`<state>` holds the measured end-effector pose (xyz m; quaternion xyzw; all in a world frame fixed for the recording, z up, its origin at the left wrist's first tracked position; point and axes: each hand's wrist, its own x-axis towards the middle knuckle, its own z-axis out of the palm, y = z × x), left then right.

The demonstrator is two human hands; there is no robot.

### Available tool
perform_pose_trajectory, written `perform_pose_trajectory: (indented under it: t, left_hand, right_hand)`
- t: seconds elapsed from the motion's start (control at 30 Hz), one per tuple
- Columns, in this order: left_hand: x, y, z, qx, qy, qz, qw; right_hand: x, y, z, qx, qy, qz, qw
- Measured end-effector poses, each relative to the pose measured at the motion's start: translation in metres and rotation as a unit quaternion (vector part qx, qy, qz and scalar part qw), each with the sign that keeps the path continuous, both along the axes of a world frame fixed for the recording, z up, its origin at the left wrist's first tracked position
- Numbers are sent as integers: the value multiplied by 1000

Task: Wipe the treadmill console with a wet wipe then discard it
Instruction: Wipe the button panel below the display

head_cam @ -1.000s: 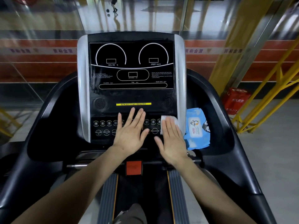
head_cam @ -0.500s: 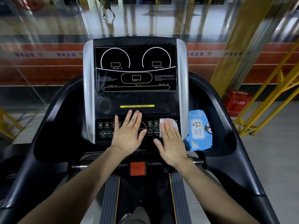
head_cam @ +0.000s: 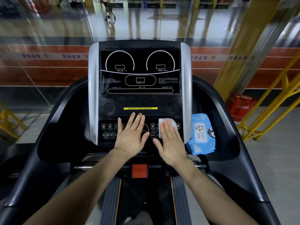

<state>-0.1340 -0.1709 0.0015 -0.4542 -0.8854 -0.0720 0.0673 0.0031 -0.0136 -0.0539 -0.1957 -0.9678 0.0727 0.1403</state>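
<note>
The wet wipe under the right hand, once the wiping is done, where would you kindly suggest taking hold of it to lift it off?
Probably at the wet wipe's exposed far-left corner, peeking past the right hand's fingertips on the console button panel. It lies flat and thin, so a pinch from above by thumb and forefinger, gathering the edge, suits best.

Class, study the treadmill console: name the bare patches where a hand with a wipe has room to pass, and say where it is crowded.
Free: the display panel between the silver side trims, and the strip around the yellow label, flanked by two speaker grilles. Crowded: the button panel, where the left hand lies flat and the right hand presses the white wipe. The blue wipe pack fills the right-side recess.
</note>
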Motion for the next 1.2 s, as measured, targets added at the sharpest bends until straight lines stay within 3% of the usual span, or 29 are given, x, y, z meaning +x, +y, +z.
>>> perform_pose_trajectory:
  t: [0.3, 0.6, 0.87, 1.07, 1.2]
  left_hand:
    - [-5, -2, -5, -17, 19, -6, 1000]
    - [-18, -17, -5, -13, 58, -44, 997]
    - [-23, -41, -10, -2, 45, 13, 999]
    - [-23, -39, -10, -17, 47, 10, 999]
    - [-20, -43, -13, -6, 36, 9, 999]
  right_hand:
    - [38, -29, -36, -6, -20, 32, 999]
    - [-7, -13, -3, 14, 3, 44, 999]
    - [25, 16, -12, 112, -70, 186, 974]
    - [-8, 27, 16, 135, -62, 172, 974]
    - [1, 23, 9, 155, -84, 238, 955]
